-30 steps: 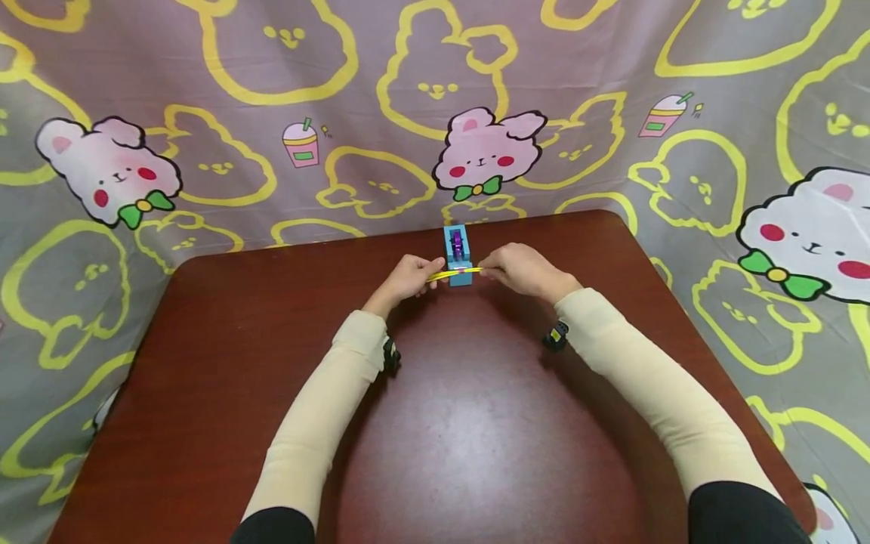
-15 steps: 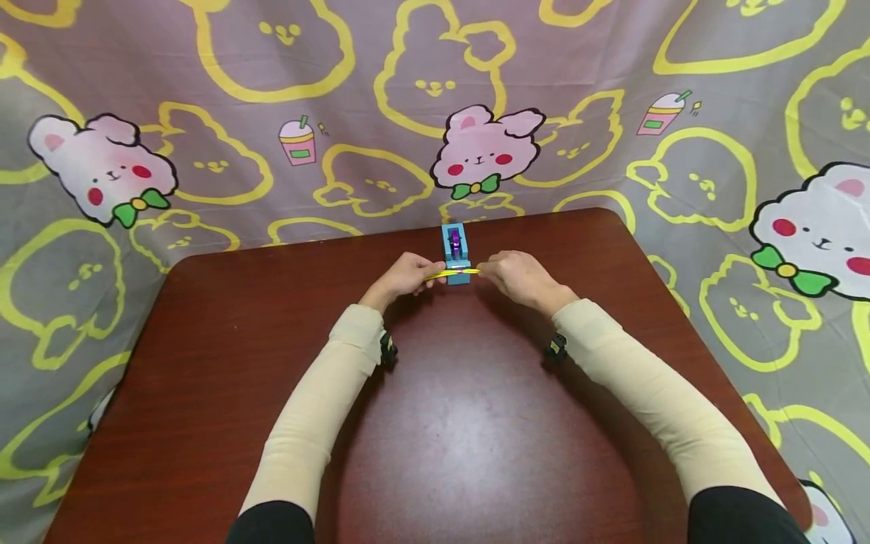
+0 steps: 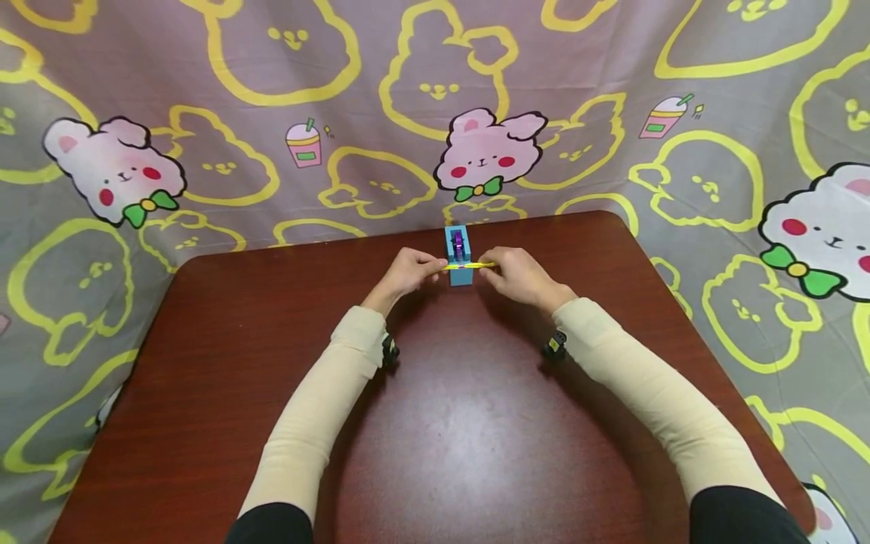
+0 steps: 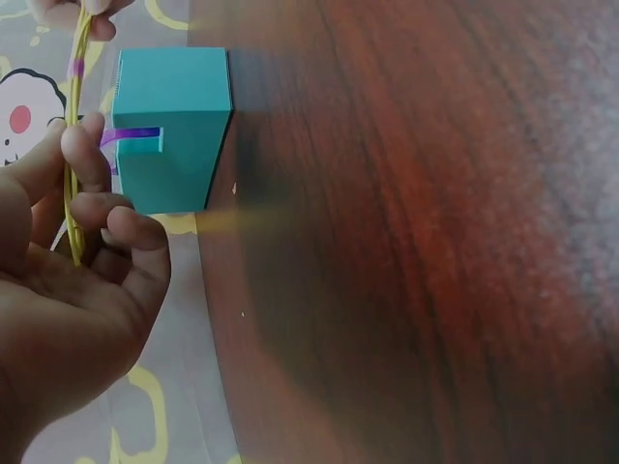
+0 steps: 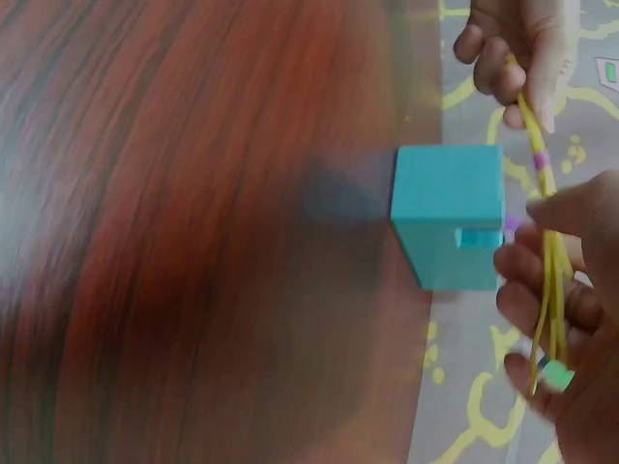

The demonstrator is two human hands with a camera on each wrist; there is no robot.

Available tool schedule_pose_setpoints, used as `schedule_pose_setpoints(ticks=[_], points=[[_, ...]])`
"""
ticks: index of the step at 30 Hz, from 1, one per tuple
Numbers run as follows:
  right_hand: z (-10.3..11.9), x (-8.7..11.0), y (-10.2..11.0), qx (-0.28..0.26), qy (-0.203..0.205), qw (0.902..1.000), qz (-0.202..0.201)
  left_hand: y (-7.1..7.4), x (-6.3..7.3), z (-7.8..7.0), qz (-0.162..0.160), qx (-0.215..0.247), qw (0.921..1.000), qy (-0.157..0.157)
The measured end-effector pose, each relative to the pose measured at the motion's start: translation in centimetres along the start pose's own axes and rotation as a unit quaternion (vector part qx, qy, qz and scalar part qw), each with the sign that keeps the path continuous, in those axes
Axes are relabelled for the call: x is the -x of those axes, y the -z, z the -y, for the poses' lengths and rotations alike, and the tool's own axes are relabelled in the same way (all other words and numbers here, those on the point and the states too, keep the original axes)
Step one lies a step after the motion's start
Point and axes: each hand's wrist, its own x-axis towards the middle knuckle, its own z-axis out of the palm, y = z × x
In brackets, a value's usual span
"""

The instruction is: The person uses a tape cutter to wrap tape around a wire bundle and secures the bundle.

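Note:
A bundle of thin yellow cable [image 3: 470,265] is stretched between both hands, nearly level. A band of purple tape [image 5: 541,160] wraps it between the two grips. The left hand [image 3: 406,272] pinches one end between thumb and fingertips, its other fingers curled below. On the other side the right hand [image 3: 519,276] grips the bundle, whose loose strands and a small green tip [image 5: 557,375] show at its palm in the right wrist view. Just beneath the bundle stands a teal tape dispenser [image 3: 461,278] with a purple roll of tape [image 3: 458,243] in it.
The dispenser stands near the far edge of a dark red-brown wooden table [image 3: 272,363]. Right behind that edge hangs a grey curtain [image 3: 381,68] printed with yellow outlines and rabbit faces. Wrist cameras [image 3: 556,346] hang under the sleeves.
The bundle has shifted right and come level, after sloping down towards the left hand. The right hand now holds it farther along. The dispenser has stayed in place.

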Motion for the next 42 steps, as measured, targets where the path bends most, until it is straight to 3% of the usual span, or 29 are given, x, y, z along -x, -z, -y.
schedule_pose_setpoints(ticks=[5,10,22,33,42], points=[[1.0,-0.4,-0.4,-0.039,-0.087,0.9954,-0.006,-0.6,0.1,0.1,-0.027,0.018,0.9992,-0.021],[1.7,-0.5,-0.9,-0.021,-0.133,0.9908,-0.010,-1.1,0.4,0.3,-0.045,0.038,0.9976,-0.036],[2.3,-0.8,-1.5,-0.004,-0.170,0.9854,-0.008,-1.3,0.7,0.7,-0.049,0.035,0.9967,-0.055],[1.6,-1.2,-2.2,-0.036,-0.197,0.9796,0.011,-1.3,0.9,1.0,-0.049,0.008,0.9968,-0.062],[1.2,-1.0,-2.8,-0.055,-0.200,0.9782,0.006,-1.3,0.9,1.5,-0.045,0.017,0.9977,-0.048]])
